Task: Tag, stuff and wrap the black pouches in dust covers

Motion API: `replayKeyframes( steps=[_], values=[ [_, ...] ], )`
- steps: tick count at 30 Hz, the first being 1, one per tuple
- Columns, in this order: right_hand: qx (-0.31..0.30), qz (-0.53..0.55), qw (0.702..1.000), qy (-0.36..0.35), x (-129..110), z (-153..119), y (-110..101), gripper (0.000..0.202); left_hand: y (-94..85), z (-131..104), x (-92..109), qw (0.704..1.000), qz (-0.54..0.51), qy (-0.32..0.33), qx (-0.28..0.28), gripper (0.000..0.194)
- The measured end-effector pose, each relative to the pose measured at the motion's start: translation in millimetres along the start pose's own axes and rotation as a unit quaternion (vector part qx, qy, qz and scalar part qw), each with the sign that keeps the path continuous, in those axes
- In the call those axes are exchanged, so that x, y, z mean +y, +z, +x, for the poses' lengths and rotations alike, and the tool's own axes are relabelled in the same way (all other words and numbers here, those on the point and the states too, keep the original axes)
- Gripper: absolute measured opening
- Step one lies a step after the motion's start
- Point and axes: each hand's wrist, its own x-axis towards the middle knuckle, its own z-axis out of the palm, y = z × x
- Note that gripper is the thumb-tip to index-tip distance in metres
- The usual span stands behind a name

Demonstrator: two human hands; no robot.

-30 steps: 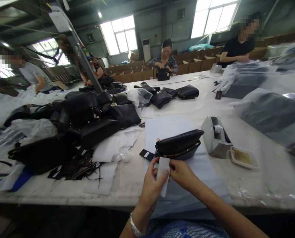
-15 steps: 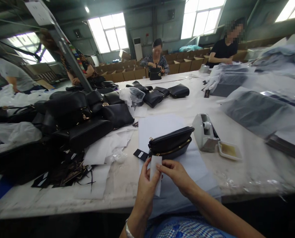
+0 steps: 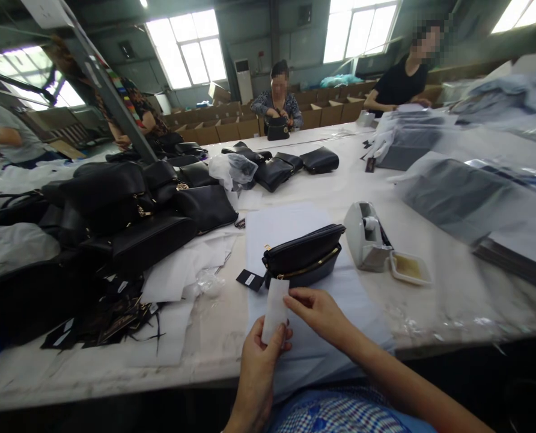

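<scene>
A narrow strip of white foam sheet (image 3: 276,304) is upright between my hands at the table's near side. My left hand (image 3: 264,349) is closed around its lower end, thumb in front. My right hand (image 3: 315,310) pinches the strip's right edge near the top. Just beyond the strip stands a small black handbag (image 3: 304,257) with gold zips, its near left corner partly covered by the strip. From that corner a black hang tag (image 3: 250,279) with a white label lies out to the left. Under the bag are white sheets (image 3: 268,225).
Black bags (image 3: 160,231) are heaped on the left, with black tags (image 3: 110,322) and white foam pieces (image 3: 173,273) before them. A tape dispenser (image 3: 366,237) and a small dish (image 3: 410,267) stand right. Wrapped bags (image 3: 457,198) lie further right. Co-workers stand across the table.
My left hand has slid down the strip to its lower end, so more of the strip shows. My right hand still pinches its edge. The view has shifted slightly.
</scene>
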Motion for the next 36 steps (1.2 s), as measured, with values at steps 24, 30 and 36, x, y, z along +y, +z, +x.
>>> replayKeyframes(
  steps=[24, 30, 36],
  values=[
    [0.471, 0.005, 0.880, -0.060, 29, -9, -186, 0.035, 2.9, 7, 0, 0.998, 0.005, -0.003, 0.055, 0.051],
    [0.439, 0.134, 0.887, 0.047, 50, -11, -182, 0.038, 2.7, 7, 1, 0.999, -0.002, -0.010, 0.046, 0.046],
    [0.435, 0.080, 0.895, 0.062, 55, -14, -174, 0.038, 0.4, 6, 3, 0.999, -0.004, 0.001, 0.034, 0.046]
  ],
)
